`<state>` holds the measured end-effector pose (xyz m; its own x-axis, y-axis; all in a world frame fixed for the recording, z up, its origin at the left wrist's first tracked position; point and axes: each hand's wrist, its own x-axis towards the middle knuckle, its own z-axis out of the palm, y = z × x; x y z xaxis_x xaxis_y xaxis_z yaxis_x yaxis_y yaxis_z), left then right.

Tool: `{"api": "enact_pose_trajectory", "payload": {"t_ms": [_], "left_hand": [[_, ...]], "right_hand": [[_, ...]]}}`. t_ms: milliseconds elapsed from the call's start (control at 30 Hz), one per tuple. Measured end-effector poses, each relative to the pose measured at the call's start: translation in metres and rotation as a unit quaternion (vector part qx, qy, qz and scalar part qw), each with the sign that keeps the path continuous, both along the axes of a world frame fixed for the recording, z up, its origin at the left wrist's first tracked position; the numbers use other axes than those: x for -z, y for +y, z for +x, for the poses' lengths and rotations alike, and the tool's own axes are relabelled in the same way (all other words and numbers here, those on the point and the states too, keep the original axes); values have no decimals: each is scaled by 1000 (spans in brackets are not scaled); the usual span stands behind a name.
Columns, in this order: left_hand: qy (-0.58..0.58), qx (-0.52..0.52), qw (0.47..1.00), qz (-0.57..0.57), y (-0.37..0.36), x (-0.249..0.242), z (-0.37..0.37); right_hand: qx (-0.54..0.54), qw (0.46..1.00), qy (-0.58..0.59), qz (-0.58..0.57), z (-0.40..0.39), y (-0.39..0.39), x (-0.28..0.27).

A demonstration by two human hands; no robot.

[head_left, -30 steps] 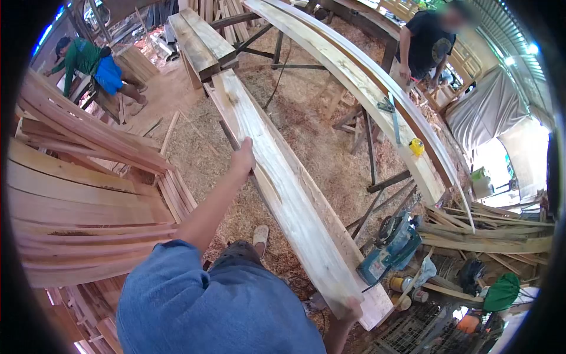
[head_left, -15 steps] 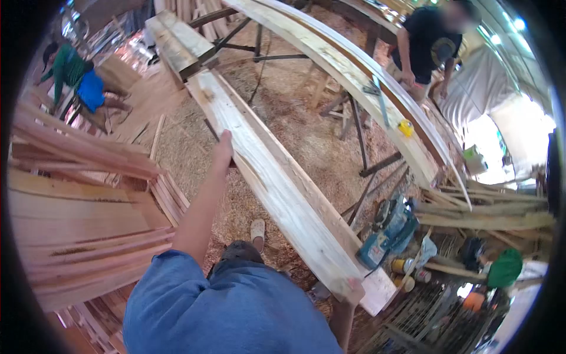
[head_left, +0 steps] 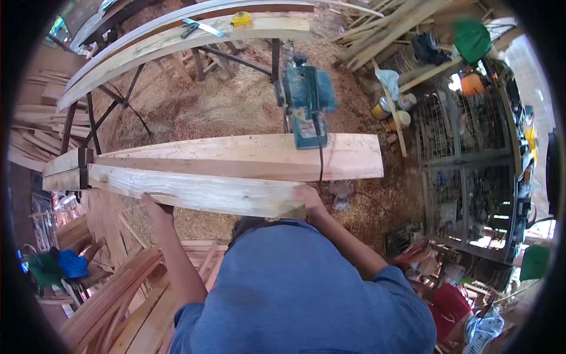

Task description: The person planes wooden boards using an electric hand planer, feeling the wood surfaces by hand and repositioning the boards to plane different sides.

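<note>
A long pale wooden plank (head_left: 218,192) lies crosswise in front of my body. My left hand (head_left: 158,207) is closed on its near edge, toward the left, with the fingers partly hidden by the wood. Around the plank's right end my right hand (head_left: 309,199) is closed, its fingers on the top face. Just beyond lies a second, wider board (head_left: 247,152), close alongside the plank. A blue-green electric planer (head_left: 309,103) rests at that board's far edge, its cord hanging over the wood. At the left, both pieces reach a thick timber block (head_left: 68,168).
A long curved beam (head_left: 171,50) on metal legs carries a yellow tape measure (head_left: 241,19). Wood shavings (head_left: 236,97) cover the floor. Cans (head_left: 401,112) and a metal rack (head_left: 466,177) stand right. Stacked boards (head_left: 132,301) lie behind left; a person in blue shorts (head_left: 73,264) sits beyond.
My view has turned right, so the plank now runs crosswise instead of diagonally. My right hand has come closer beside the planer; both hands still hold the plank.
</note>
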<state>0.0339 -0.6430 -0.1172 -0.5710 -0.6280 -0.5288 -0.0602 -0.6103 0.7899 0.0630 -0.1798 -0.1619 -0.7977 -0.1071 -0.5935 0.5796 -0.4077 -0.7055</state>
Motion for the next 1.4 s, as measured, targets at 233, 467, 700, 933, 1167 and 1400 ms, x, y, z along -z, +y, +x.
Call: {"api": "enact_pose_trajectory", "payload": {"t_ms": [233,467,700,933,1167,1400], "left_hand": [[-49,53,997,22,125,14,24],[-66,71,994,46,144,13,27],[25,80,993,86,140,34,27],[116,18,992,42,155,43,24],[-143,-60,988,8,161,33,28],[-177,-140,972,-68,154,90,3]], "right_hand": [[-11,983,-80,-166,-3,-3,-12],[-141,986,-44,-77,-8,17,-11],[-287,762,291,502,-117,67,-128],[-26,749,307,586,-270,38,-117],[-91,955,191,207,-298,33,-87],[-190,960,126,161,-318,50,-110]]}}
